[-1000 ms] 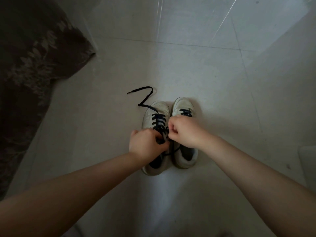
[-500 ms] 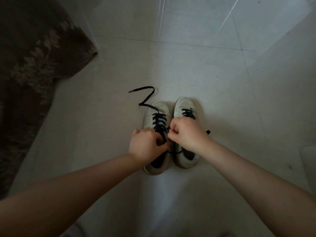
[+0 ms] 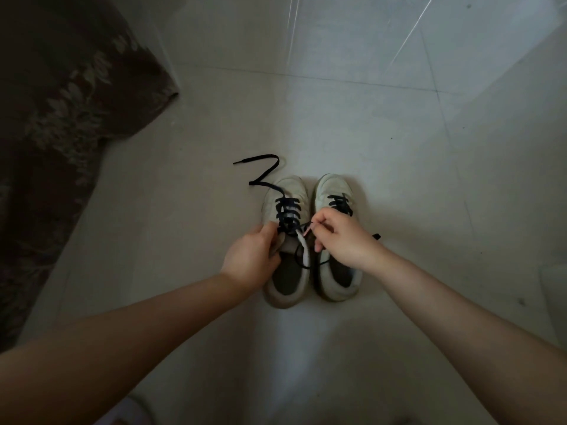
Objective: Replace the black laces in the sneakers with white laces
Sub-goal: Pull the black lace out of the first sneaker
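— Where are the shoes?
— A pair of worn white sneakers [image 3: 306,240] sits side by side on the pale tiled floor [image 3: 399,148], toes toward twelve o'clock.
— And the hands?
— The left hand [image 3: 251,259] grips the left shoe's tongue; the right hand [image 3: 343,237] pinches the flat black lace [image 3: 287,214], whose loose end trails toward eleven o'clock.
— Anything else?
— A dark patterned rug [image 3: 61,118] at ten o'clock.

Off-white sneakers [image 3: 310,240] with black laces [image 3: 287,214], pale tiled floor [image 3: 399,148], brown leaf-patterned rug [image 3: 61,102]
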### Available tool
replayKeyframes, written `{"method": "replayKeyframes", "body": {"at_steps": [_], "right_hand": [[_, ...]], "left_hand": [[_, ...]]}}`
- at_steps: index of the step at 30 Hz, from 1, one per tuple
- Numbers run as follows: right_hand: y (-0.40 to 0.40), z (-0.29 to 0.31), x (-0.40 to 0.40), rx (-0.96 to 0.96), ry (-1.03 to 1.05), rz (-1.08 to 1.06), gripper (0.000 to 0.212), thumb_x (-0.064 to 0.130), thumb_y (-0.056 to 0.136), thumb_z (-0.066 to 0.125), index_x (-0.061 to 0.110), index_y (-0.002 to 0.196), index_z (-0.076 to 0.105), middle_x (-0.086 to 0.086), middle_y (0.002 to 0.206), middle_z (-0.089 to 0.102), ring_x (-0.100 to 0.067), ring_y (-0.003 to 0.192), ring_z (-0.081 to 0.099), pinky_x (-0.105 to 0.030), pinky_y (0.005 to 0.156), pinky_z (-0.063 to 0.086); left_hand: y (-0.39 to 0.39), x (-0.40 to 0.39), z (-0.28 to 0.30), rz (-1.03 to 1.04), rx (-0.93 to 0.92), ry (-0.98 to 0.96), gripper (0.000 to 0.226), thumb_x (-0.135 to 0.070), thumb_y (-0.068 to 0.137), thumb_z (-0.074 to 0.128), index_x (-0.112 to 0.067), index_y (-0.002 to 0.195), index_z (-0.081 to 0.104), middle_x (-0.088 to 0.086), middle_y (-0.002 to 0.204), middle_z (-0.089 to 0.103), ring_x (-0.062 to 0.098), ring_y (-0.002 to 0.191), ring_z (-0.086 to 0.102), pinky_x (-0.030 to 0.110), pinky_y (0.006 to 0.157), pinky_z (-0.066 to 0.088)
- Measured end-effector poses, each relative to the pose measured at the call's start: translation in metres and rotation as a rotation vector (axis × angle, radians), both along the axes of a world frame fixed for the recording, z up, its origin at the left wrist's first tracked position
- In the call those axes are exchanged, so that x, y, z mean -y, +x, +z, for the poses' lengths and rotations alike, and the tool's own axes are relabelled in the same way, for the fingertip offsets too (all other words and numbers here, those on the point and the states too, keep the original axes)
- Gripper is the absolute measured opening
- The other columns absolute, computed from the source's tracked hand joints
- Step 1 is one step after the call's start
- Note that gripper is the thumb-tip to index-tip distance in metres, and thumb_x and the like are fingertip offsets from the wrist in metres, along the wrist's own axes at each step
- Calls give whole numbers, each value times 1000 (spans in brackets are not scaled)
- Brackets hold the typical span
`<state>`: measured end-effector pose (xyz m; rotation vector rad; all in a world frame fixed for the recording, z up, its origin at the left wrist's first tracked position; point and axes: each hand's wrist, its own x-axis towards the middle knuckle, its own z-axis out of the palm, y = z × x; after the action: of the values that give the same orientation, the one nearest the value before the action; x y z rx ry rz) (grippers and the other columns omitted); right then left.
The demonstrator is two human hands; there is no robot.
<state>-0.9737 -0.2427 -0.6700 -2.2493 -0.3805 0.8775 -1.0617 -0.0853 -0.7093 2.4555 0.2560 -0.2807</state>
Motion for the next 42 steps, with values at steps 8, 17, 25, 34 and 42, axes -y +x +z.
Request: {"method": "replayKeyframes", "body": {"at_steps": [8, 17, 25, 34, 42], "right_hand": [[16, 0, -5, -53, -40, -63, 20, 26, 95, 46, 26, 76, 53, 7, 59, 51, -13, 55, 46, -31, 58, 39], [5, 4, 1, 26, -152, 167, 4, 18, 84, 69, 19, 80, 68, 12, 65, 61, -7, 67, 60, -25, 71, 47], [30, 18, 18, 183, -117, -144, 5, 13, 90, 59, 17, 94, 60, -2, 85, 62, -19, 80, 60, -31, 83, 48], [7, 8, 2, -108, -143, -10, 9, 26, 88, 66, 19, 84, 62, 4, 71, 68, -2, 39, 53, -18, 50, 43], [19, 13, -1, 82, -32, -220, 23, 12, 91, 59, 18, 69, 61, 3, 62, 62, 3, 33, 46, -16, 44, 41]], "left_hand": [[-1, -2, -1, -14, -2, -9, 24, -14, 82, 59, -10, 105, 51, 10, 99, 54, 32, 86, 56, 38, 67, 44], [1, -1, 3, -97, -13, 24, 21, -18, 84, 58, -11, 101, 47, 8, 100, 52, 31, 86, 57, 34, 62, 41], [8, 2, 9, -142, -130, 138, 30, -14, 86, 53, -10, 114, 44, 12, 109, 52, 36, 98, 56, 39, 70, 43], [8, 0, 9, -119, -120, 73, 36, -18, 85, 56, -10, 119, 46, 12, 110, 53, 33, 99, 55, 34, 69, 40], [6, -2, 7, -124, -122, 59, 37, -16, 86, 56, -8, 121, 45, 13, 111, 52, 35, 100, 56, 37, 73, 41]]}}
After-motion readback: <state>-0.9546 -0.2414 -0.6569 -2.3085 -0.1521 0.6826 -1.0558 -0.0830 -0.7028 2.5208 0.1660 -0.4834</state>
